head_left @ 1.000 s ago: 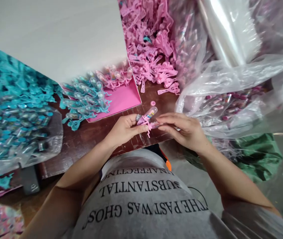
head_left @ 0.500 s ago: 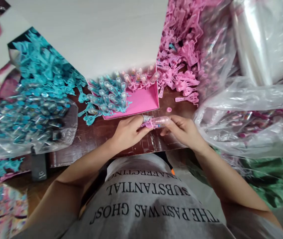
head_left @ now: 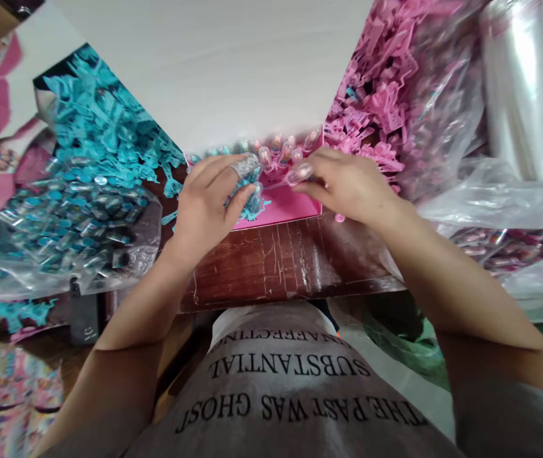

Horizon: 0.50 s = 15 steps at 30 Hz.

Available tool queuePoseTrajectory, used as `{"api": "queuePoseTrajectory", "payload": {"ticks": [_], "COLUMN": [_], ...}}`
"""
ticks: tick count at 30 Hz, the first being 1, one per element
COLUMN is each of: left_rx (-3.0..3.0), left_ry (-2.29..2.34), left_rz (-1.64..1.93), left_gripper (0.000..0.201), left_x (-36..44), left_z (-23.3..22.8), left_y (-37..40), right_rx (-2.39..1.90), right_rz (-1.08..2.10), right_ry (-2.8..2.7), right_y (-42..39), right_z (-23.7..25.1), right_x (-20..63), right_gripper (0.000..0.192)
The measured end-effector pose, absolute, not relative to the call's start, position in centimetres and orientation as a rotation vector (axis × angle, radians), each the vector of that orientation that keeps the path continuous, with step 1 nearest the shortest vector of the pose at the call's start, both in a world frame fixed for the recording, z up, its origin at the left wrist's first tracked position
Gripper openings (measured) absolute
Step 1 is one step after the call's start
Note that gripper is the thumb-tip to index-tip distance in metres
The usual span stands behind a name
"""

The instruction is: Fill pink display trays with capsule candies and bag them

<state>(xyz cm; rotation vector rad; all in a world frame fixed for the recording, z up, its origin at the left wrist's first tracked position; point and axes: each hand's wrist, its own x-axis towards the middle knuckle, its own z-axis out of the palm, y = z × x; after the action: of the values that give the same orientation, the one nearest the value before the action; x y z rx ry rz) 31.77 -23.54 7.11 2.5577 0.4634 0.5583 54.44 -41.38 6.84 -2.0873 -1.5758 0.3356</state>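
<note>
My right hand (head_left: 342, 181) pinches a small clear capsule tube (head_left: 300, 173) with pinkish contents, over the right part of the pink box (head_left: 290, 205). Silvery wrapping covers a finger of my left hand (head_left: 214, 197), which reaches over the box's left side with thumb and fingers apart, against the blue capsule tubes (head_left: 253, 198) standing there. Whether it grips any of them is hard to make out. Several pink capsule tubes (head_left: 278, 149) stand along the box's back right. The box's white lid (head_left: 214, 70) is raised behind them.
Blue plastic pieces (head_left: 109, 127) and a bag of blue capsule tubes (head_left: 75, 222) lie at left. Pink plastic pieces (head_left: 376, 121) are heaped at right, beside clear plastic bags (head_left: 495, 203). A black object (head_left: 84, 318) is at the table's front edge.
Both hands have moved forward from the table's front to the box. The right hand has carried the pink capsule tube over it, and the left hand has let go of it.
</note>
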Motion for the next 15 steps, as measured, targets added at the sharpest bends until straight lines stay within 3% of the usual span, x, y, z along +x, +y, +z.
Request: {"api": "queuePoseTrajectory", "payload": {"ticks": [4,8,15], "left_rx": [2.594,2.582,2.551], "left_ry": [0.387,0.404,0.463], "left_rz": [0.442,0.424,0.471], "left_gripper": [0.027,0.031,0.033], "left_x": [32.8,32.7,33.7], "left_z": [5.4,4.3,6.3], "left_y": [-22.7,-22.3,-23.4], "right_rx": [-2.119,-2.033,-2.141], "right_rz": [0.375,0.387,0.153], "right_ry": [-1.778,-1.764,-1.769], "right_y": [-39.0,-38.1,-37.4], "right_z": [5.9,5.8,6.0], "right_x": [54.8,54.5,52.5], "right_gripper": [0.014,0.023,0.026]}}
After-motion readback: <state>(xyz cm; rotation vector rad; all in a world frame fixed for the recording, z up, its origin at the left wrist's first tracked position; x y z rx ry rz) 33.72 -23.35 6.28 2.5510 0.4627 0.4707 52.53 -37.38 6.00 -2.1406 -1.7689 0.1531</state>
